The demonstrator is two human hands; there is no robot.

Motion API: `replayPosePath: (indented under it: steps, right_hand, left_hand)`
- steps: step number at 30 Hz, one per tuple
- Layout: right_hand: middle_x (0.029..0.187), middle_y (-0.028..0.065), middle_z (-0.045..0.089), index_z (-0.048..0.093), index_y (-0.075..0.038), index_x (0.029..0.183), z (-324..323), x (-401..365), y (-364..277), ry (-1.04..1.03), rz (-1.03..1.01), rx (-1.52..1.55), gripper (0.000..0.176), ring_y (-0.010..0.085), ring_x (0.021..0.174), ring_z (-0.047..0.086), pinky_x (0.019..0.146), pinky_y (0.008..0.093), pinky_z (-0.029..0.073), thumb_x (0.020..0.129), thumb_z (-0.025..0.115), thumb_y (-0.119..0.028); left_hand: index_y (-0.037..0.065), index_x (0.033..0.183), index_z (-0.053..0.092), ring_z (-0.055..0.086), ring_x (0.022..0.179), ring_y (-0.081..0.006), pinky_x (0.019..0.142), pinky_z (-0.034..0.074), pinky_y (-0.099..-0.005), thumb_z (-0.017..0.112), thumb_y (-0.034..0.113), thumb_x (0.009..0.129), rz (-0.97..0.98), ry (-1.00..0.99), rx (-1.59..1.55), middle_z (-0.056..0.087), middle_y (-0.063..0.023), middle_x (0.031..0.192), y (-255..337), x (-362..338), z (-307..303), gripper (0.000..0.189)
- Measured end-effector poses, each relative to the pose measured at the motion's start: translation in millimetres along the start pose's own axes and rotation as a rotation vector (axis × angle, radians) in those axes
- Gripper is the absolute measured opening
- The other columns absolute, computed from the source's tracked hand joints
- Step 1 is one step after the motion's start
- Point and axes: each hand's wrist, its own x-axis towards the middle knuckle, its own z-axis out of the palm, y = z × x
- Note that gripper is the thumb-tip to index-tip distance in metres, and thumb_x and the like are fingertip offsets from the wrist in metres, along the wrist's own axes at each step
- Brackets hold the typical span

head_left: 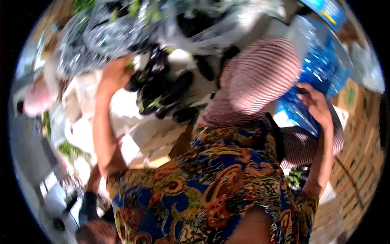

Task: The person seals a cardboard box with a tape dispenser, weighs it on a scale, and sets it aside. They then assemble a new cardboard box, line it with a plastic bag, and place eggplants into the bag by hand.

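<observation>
Right hand (316, 105) clamps the limp, slippery bag (321, 67) by its edge; left hand (115, 73), grip indiscernible, rests on firm, glossy aubergines (162, 87).

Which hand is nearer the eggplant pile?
Left. The left hand touches the eggplant pile at its left edge; the right hand is far to its right, holding the blue bag.

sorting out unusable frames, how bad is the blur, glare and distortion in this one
Head view: strong fisheye bending with black corners; motion blur throughout, worst around the left hand by the dark aubergines; harsh sunlight glints off the blue bag at the right hand; the left edge is smeared beyond reading.
</observation>
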Motion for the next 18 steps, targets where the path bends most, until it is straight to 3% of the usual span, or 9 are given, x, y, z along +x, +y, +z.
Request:
replayPosePath:
  steps: [2,3,5,7,10,13,15,16,18]
  right_hand:
    - [0.096,0.0136,0.065,0.055,-0.001,0.116,-12,-7,-6,-0.07,0.182,0.036,0.033,0.0185,0.079,0.06,0.073,0.032,0.046,0.086,0.061,-0.014]
    - [0.099,0.016,0.065,0.056,-0.001,0.115,-15,-11,-7,0.001,0.039,-0.067,0.033,0.0244,0.086,0.063,0.076,0.0354,0.048,0.087,0.061,-0.017]
    - [0.103,0.0184,0.065,0.056,0.0,0.114,-25,-17,-12,0.087,0.078,0.008,0.034,0.0266,0.094,0.064,0.083,0.0352,0.049,0.086,0.061,-0.019]
    - [0.109,0.0166,0.063,0.055,0.0,0.117,-35,-23,-24,0.152,0.121,0.032,0.037,0.0249,0.098,0.062,0.085,0.0333,0.048,0.088,0.061,-0.022]
    - [0.115,0.0137,0.059,0.048,-0.002,0.128,-43,-31,-41,0.221,0.084,0.577,0.056,0.023,0.107,0.057,0.089,0.0344,0.046,0.09,0.056,-0.041]
    - [0.12,0.0178,0.054,0.041,0.001,0.132,-49,-32,-62,0.22,-0.04,1.319,0.071,0.023,0.107,0.056,0.09,0.0341,0.047,0.09,0.046,-0.056]
    - [0.094,0.0097,0.064,0.054,0.0,0.112,-46,-32,-72,0.425,0.053,1.552,0.06,0.016,0.082,0.063,0.068,0.0258,0.052,0.085,0.059,-0.053]
    - [0.081,0.0046,0.063,0.058,-0.003,0.096,-43,-33,-70,0.543,0.08,1.448,0.048,0.0135,0.069,0.06,0.06,0.0257,0.052,0.084,0.061,-0.049]
    - [0.08,0.0047,0.062,0.06,-0.005,0.097,-45,-47,-35,0.421,0.319,1.526,0.033,0.0156,0.07,0.059,0.063,0.0296,0.052,0.086,0.062,-0.036]
  left_hand:
    - [0.003,0.118,0.055,0.062,0.091,-0.0284,0.085,0.046,-0.0331,0.062,0.008,0.08,-0.027,0.113,-0.323,0.065,-0.0151,0.101,50,-6,-61,0.04]
    - [0.002,0.118,0.055,0.061,0.097,-0.0238,0.088,0.045,-0.0314,0.06,0.008,0.082,-0.014,0.143,-0.392,0.064,-0.0128,0.107,72,-11,-89,0.036]
    - [0.001,0.117,0.056,0.058,0.103,-0.0255,0.091,0.045,-0.0332,0.06,0.007,0.082,0.032,0.331,-0.694,0.06,-0.0139,0.116,128,-16,-133,0.035]
    - [0.002,0.116,0.057,0.056,0.107,-0.0297,0.093,0.044,-0.0369,0.061,0.004,0.08,0.382,0.531,-0.533,0.056,-0.0165,0.121,166,-8,-156,0.037]
    - [0.002,0.109,0.061,0.054,0.111,-0.0289,0.094,0.043,-0.0387,0.064,0.011,0.075,0.657,0.585,-0.601,0.055,-0.0163,0.124,243,20,-161,0.035]
    - [0.004,0.099,0.063,0.058,0.103,-0.0306,0.083,0.049,-0.0381,0.068,0.01,0.071,1.03,0.664,-0.223,0.058,-0.0141,0.11,332,62,-136,0.029]
    - [0.005,0.097,0.063,0.058,0.098,-0.0298,0.077,0.05,-0.0365,0.066,0.009,0.07,1.174,0.65,-0.258,0.058,-0.0117,0.103,392,67,-109,0.028]
    - [0.006,0.099,0.063,0.058,0.096,-0.0291,0.075,0.05,-0.0355,0.065,0.008,0.07,1.246,0.672,-0.294,0.057,-0.0107,0.1,418,68,-93,0.029]
    - [0.007,0.108,0.06,0.058,0.094,-0.0285,0.075,0.05,-0.0349,0.062,0.005,0.072,1.45,0.679,-0.378,0.056,-0.0104,0.098,442,74,-71,0.036]
